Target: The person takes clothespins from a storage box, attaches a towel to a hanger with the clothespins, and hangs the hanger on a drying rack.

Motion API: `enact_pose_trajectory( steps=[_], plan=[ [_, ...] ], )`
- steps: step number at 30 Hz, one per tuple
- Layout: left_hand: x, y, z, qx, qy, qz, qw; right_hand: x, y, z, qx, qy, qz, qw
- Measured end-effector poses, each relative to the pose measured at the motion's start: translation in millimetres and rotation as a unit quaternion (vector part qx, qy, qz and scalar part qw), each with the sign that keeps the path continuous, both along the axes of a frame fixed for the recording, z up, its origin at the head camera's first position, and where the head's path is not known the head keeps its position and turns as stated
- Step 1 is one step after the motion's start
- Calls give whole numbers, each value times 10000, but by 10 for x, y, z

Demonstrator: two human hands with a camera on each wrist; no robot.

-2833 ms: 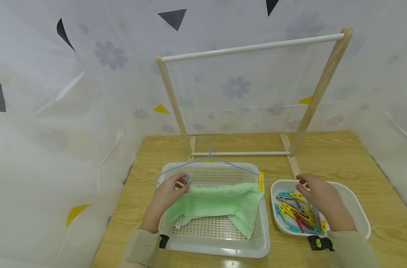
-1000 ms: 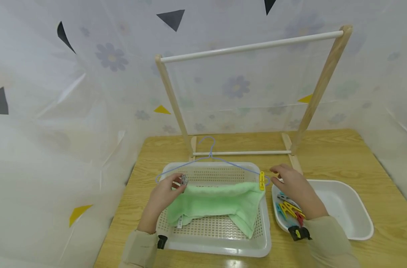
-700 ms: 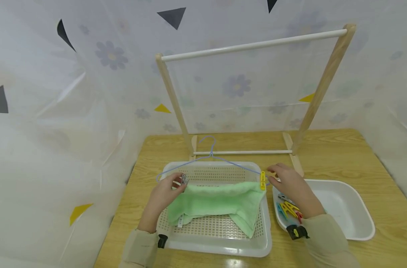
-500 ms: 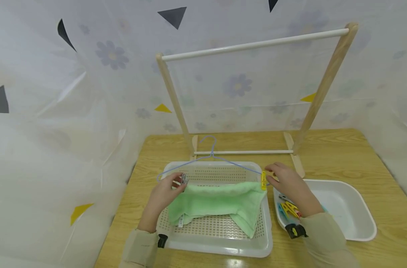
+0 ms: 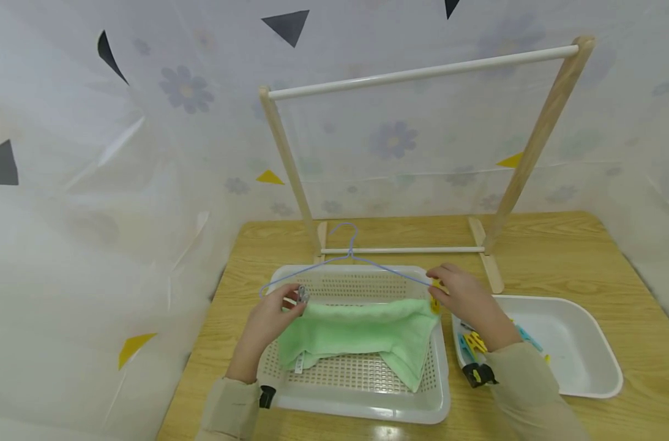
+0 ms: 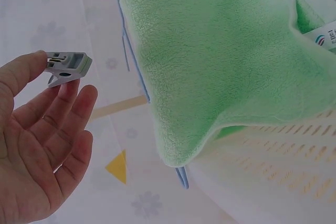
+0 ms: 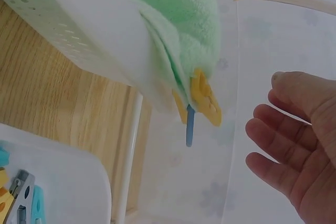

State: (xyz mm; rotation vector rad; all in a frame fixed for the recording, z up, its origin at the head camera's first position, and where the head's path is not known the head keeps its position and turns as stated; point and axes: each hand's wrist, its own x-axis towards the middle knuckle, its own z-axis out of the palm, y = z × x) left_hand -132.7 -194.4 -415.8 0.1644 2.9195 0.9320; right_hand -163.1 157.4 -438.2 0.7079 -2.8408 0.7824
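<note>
A light green towel (image 5: 362,331) is draped over a blue clothes hanger (image 5: 386,268), above and inside a white perforated basket (image 5: 362,414). My left hand (image 5: 269,318) pinches a grey clothespin (image 6: 68,67) between thumb and fingers, just off the towel's left end. At the towel's right corner, a yellow clothespin (image 7: 206,98) clips the cloth to the hanger. Right beside that pin is my right hand (image 5: 466,299), covering part of it in the head view. In the right wrist view its fingers are spread and hold nothing, with a gap to the yellow pin.
To the right stands a white tub (image 5: 582,349) with several coloured clothespins (image 5: 474,342), partly hidden by the right forearm. Behind the basket rises a wooden rack with a white top rail (image 5: 422,74). Everything stands on a wood-grain table (image 5: 538,260) before a plastic sheet.
My right hand has travelled left from over the white tub to the yellow clothespin on the hanger. My left hand has barely shifted and keeps its pinch on the grey clothespin.
</note>
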Motion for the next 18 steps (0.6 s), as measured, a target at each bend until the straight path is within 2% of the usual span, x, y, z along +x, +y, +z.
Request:
enact_pose_trajectory(
  steps=[9,18],
  plan=[
    [7,-17,2,41,1,18,10000,-53,-108,2,43,93,32,9999],
    [1,-31,-4,51,5,0,10000,-92,-220,-5,78,-27,86,9999]
  ],
)
